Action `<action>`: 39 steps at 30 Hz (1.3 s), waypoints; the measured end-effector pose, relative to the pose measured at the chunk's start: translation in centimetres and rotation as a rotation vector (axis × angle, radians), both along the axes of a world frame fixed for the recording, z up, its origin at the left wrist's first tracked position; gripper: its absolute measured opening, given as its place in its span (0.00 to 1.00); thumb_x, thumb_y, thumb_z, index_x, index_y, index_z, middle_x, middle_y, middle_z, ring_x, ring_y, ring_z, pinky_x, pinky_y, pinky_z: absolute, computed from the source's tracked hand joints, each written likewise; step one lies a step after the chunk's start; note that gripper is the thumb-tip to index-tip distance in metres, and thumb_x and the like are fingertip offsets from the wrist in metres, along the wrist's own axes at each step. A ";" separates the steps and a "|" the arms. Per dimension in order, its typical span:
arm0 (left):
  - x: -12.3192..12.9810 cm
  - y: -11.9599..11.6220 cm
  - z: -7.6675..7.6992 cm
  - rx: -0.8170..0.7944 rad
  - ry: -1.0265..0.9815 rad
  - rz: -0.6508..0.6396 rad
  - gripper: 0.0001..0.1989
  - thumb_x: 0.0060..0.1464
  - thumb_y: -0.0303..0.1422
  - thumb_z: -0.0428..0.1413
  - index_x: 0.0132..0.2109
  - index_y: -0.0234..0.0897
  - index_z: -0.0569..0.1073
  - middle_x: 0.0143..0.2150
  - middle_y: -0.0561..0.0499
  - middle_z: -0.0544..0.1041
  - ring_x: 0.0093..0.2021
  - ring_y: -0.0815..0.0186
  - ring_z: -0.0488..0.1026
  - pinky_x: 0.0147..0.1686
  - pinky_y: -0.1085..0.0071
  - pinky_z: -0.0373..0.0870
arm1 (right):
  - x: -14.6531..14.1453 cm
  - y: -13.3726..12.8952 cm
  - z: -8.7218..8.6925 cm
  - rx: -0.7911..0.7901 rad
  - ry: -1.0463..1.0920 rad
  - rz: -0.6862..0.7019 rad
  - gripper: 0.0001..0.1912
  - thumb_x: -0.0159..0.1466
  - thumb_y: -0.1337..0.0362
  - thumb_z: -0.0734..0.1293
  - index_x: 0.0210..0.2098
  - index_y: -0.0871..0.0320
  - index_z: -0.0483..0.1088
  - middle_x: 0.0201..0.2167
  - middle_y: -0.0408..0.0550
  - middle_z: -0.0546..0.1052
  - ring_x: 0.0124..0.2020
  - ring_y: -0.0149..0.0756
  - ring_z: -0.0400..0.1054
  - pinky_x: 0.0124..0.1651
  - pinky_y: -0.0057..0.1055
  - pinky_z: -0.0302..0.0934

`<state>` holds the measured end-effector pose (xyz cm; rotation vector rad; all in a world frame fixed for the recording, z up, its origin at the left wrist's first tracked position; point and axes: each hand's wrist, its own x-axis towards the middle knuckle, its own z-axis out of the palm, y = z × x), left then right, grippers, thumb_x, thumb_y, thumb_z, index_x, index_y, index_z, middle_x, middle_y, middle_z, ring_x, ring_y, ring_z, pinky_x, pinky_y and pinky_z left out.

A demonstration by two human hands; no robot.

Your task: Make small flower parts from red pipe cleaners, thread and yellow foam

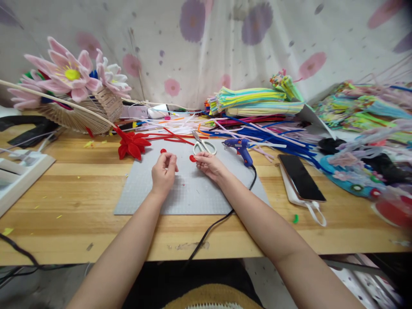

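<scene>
My left hand (164,170) is closed over the grey cutting mat (138,195), thumb and fingers curled together. A small round red piece (163,150) shows just beyond its knuckles; whether the fingers hold it or it lies on the mat, I cannot tell. My right hand (209,165) pinches another small round red fuzzy piece (192,158) between thumb and forefinger. Close beyond that hand lie scissors with pale handles (210,148). A red fuzzy-stem flower (132,143) rests by the mat's far left corner.
A blue glue gun (241,148) lies right of the mat, its black cord running under my right arm. Loose pipe cleaners (273,135) spread along the back. A phone (301,177) is at right, a power strip (22,171) at left, near a basket (109,103) of pink flowers.
</scene>
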<state>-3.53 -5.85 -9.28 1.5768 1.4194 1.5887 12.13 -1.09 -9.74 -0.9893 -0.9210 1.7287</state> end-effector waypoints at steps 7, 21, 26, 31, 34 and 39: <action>-0.3 1.3 -0.4 -0.283 -0.495 -0.237 0.13 0.48 0.42 0.54 0.27 0.36 0.65 0.15 0.58 0.61 0.18 0.74 0.60 0.23 0.74 0.68 | 0.5 0.6 -0.9 0.306 -0.425 -0.071 0.12 0.44 0.62 0.71 0.24 0.59 0.65 0.17 0.38 0.67 0.19 0.23 0.57 0.24 0.24 0.50; 0.1 0.7 -0.5 -0.268 -0.253 -0.307 0.11 0.47 0.40 0.55 0.32 0.36 0.68 0.24 0.53 0.71 0.26 0.71 0.68 0.24 0.76 0.67 | 0.2 -0.2 -0.3 0.800 -0.859 -0.165 0.06 0.57 0.63 0.63 0.32 0.57 0.69 0.33 0.46 0.72 0.31 0.30 0.63 0.35 0.29 0.58; 0.1 0.6 -1.0 -0.169 -0.070 -0.234 0.11 0.50 0.39 0.53 0.34 0.35 0.70 0.30 0.51 0.75 0.30 0.70 0.72 0.29 0.74 0.69 | -0.4 -1.5 0.6 1.131 -0.967 -0.085 0.08 0.61 0.64 0.60 0.32 0.58 0.70 0.32 0.48 0.74 0.35 0.33 0.65 0.41 0.30 0.57; 0.0 0.8 -1.5 -0.169 -0.063 -0.190 0.12 0.51 0.40 0.53 0.34 0.34 0.71 0.29 0.50 0.76 0.28 0.69 0.73 0.30 0.73 0.70 | -0.6 -1.6 0.4 1.268 -1.158 -0.079 0.10 0.63 0.64 0.59 0.35 0.58 0.71 0.35 0.50 0.75 0.37 0.36 0.65 0.41 0.31 0.55; 0.0 0.9 -1.8 -0.189 -0.078 -0.188 0.13 0.51 0.40 0.53 0.34 0.34 0.72 0.28 0.50 0.76 0.27 0.69 0.73 0.30 0.72 0.70 | -0.6 -1.5 0.3 1.320 -1.227 -0.086 0.11 0.63 0.63 0.58 0.35 0.58 0.71 0.34 0.49 0.75 0.37 0.36 0.65 0.40 0.31 0.54; 0.0 1.0 -2.0 -0.216 -0.096 -0.198 0.13 0.50 0.40 0.54 0.33 0.34 0.72 0.27 0.50 0.76 0.27 0.68 0.74 0.30 0.72 0.70 | -0.7 -1.6 0.4 1.354 -1.304 -0.082 0.11 0.63 0.64 0.59 0.33 0.59 0.71 0.32 0.49 0.75 0.35 0.36 0.63 0.39 0.33 0.51</action>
